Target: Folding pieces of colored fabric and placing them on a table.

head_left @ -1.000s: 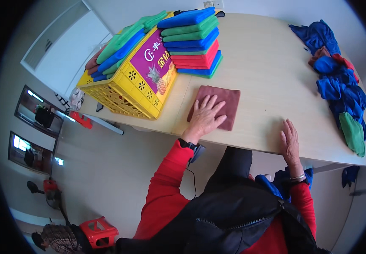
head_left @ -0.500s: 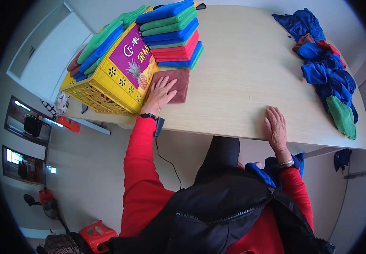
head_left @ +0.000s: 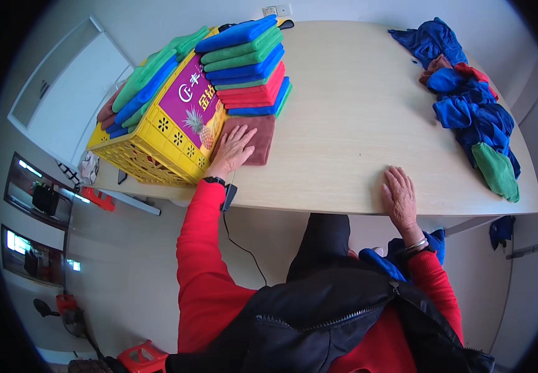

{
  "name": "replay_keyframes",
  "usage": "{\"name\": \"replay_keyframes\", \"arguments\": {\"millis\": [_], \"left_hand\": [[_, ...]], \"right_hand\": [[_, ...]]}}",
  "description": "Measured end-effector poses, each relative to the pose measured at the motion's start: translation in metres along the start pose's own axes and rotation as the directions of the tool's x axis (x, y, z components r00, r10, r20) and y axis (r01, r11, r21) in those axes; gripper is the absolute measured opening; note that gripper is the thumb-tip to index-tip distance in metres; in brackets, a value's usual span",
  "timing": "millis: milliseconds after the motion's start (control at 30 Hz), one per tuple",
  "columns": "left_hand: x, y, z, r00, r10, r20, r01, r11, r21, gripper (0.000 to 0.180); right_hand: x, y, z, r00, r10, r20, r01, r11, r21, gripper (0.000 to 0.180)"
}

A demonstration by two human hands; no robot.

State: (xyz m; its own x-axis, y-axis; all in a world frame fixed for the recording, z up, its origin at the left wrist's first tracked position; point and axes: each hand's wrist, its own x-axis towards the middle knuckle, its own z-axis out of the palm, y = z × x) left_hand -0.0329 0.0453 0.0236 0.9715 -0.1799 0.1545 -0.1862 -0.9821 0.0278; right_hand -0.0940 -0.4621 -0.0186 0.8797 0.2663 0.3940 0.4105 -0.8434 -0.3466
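Observation:
A folded brown towel (head_left: 261, 146) lies near the front left of the table, beside the yellow crate. On it rests my left hand (head_left: 234, 149), flat, with its fingers stretched out. My right hand (head_left: 400, 196) lies palm down on the bare tabletop at the front edge, fingers extended, holding nothing. Just behind the brown towel rises a neat stack of folded towels (head_left: 247, 71) in blue, green and red. More folded towels (head_left: 147, 87) in green, blue and brown fill the yellow plastic crate (head_left: 157, 146).
A row of crumpled cloths (head_left: 468, 112), mostly blue with some red, brown and green, lies along the table's (head_left: 337, 112) right side. Blue cloth (head_left: 381, 261) sits below the front edge by my right arm. A red stool (head_left: 142, 359) stands on the floor at lower left.
The whole view has shifted slightly, so the table sits a little lower in it. Both hands keep their places, the left on the brown towel and the right on the tabletop.

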Motion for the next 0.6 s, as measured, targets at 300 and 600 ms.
{"name": "replay_keyframes", "arguments": {"millis": [300,600], "left_hand": [[0.126,0.014,-0.167,0.506,0.145,-0.85,-0.142,0.986,0.084,0.045],[0.221,-0.073,-0.18,0.905,0.122,-0.407,-0.124,0.992,0.02,0.057]], "right_hand": [[0.003,-0.004,-0.005,0.999,0.037,0.001,-0.037,0.999,-0.027,0.047],[0.008,-0.02,-0.003,0.999,0.041,-0.014,-0.04,0.999,0.013,0.047]]}}
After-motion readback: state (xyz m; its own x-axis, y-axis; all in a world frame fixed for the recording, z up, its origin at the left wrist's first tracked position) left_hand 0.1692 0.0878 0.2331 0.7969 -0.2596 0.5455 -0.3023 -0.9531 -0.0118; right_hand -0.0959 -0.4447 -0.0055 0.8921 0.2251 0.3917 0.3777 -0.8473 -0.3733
